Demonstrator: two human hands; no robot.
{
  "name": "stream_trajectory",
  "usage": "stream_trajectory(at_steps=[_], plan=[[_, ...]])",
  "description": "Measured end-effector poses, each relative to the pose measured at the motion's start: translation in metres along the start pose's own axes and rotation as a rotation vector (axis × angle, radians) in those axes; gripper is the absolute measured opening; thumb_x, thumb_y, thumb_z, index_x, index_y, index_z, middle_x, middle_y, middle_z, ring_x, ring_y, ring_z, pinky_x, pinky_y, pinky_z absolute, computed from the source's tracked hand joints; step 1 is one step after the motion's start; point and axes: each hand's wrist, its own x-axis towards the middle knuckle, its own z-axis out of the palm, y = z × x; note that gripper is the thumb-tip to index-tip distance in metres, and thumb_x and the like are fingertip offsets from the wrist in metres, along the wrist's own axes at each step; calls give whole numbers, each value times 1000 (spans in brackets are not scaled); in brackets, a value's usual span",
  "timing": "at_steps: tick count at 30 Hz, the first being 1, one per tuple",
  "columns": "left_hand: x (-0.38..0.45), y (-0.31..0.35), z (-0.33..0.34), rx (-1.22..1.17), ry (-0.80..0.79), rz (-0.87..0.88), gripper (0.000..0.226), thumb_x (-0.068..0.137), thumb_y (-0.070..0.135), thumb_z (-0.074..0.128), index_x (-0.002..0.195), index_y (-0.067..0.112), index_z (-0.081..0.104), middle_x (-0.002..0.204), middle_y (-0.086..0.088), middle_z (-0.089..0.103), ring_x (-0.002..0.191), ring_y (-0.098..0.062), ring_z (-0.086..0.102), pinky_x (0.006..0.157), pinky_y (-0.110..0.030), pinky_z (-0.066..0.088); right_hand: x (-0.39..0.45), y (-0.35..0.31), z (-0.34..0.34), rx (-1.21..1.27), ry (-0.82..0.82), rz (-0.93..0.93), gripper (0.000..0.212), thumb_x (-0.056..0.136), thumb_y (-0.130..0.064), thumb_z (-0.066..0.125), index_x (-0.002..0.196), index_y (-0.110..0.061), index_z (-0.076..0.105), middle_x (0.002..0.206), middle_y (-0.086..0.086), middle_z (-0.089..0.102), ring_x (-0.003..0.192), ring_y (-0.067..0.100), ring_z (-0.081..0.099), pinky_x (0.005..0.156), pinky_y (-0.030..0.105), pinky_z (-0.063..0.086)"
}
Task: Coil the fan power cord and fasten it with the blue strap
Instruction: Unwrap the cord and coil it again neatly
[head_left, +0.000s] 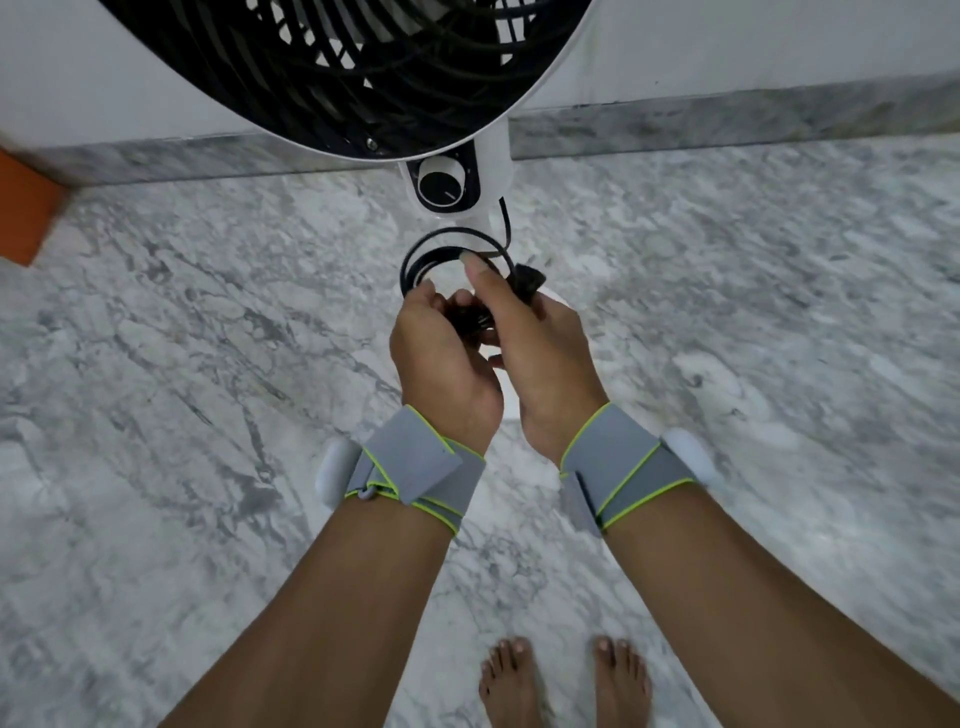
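Observation:
The black power cord (436, 249) is wound into a small round coil in front of the fan's white stand. My left hand (441, 358) grips the coil's near side. My right hand (540, 348) is closed on the same bundle, its forefinger stretched over the loops. The black plug (527, 280) sticks out beside my right hand. One strand of the cord (505, 223) runs up to the fan (363, 78), whose black grille fills the top of the view. No blue strap is visible; my fingers hide the near part of the coil.
The fan's control knob (440, 186) sits just above the coil. A grey marble floor (208, 338) spreads all around, with a marble skirting (727, 124) and a white wall behind. An orange object (26, 208) lies at the left edge. My bare feet (566, 680) stand below.

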Motion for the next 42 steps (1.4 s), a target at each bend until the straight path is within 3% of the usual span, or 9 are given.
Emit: stream_trajectory(at_steps=[2, 5, 12, 20, 25, 29, 33, 38, 42], plan=[[-7, -6, 1, 45, 20, -30, 37, 97, 25, 40, 67, 9, 57, 83, -10, 64, 91, -30, 64, 87, -38, 49, -1, 4, 0, -50, 32, -32, 29, 83, -36, 67, 95, -9, 68, 89, 1, 74, 78, 10, 68, 63, 19, 46], [-18, -12, 5, 31, 68, -38, 52, 95, 19, 45, 43, 15, 52, 56, -3, 60, 65, -20, 62, 77, -32, 51, -3, 9, -4, 4, 70, -27, 22, 90, -24, 60, 101, -5, 62, 92, 10, 73, 84, 20, 69, 72, 29, 55], [-31, -34, -10, 105, 46, -139, 34, 93, 20, 44, 60, 20, 37, 67, 2, 50, 72, -14, 50, 76, -28, 36, -3, 9, -16, 237, 80, 82, 21, 85, -14, 55, 66, -16, 47, 48, -5, 46, 54, 18, 49, 62, 31, 42], [-22, -19, -16, 413, -148, -186, 23, 84, 17, 57, 62, 20, 50, 50, 9, 52, 57, -10, 52, 76, -27, 40, -5, 3, -31, -156, 120, -55, 18, 83, -16, 47, 65, -15, 51, 48, -5, 54, 39, 9, 50, 54, 26, 40], [-8, 0, -14, 568, -263, -316, 5, 79, 15, 61, 74, 15, 59, 69, 2, 53, 66, -14, 55, 76, -26, 41, 1, 0, -38, -242, 157, -112, 24, 88, -17, 44, 64, -14, 48, 43, -10, 44, 53, 17, 44, 62, 28, 43], [-4, 0, -11, 542, -280, -403, 22, 80, 15, 58, 58, 14, 56, 57, 4, 42, 54, -13, 45, 67, -26, 37, 4, -1, -46, -251, 96, -67, 20, 88, -15, 43, 69, -13, 49, 32, -12, 41, 32, 7, 44, 45, 11, 39], [-9, -22, -10, 375, -140, -288, 30, 85, 9, 47, 57, 16, 39, 40, 6, 28, 38, -11, 36, 61, -26, 35, 10, 1, -53, -45, -36, 88, 14, 81, -8, 52, 68, -13, 49, 41, -7, 38, 39, 12, 39, 64, 32, 44], [-3, -25, -11, 296, -129, -266, 34, 86, 8, 48, 55, 18, 35, 38, 7, 29, 34, -10, 37, 62, -26, 33, 15, -5, -65, 210, -157, 177, 19, 86, -8, 47, 69, -14, 44, 48, -2, 41, 42, 13, 41, 51, 23, 41], [10, -10, -16, 355, -208, -400, 32, 83, 13, 56, 53, 16, 46, 50, 6, 42, 46, -10, 49, 76, -29, 41, 24, -12, -63, -26, -86, 129, 25, 81, -3, 44, 59, -13, 43, 44, -2, 34, 40, 14, 29, 46, 23, 31]])
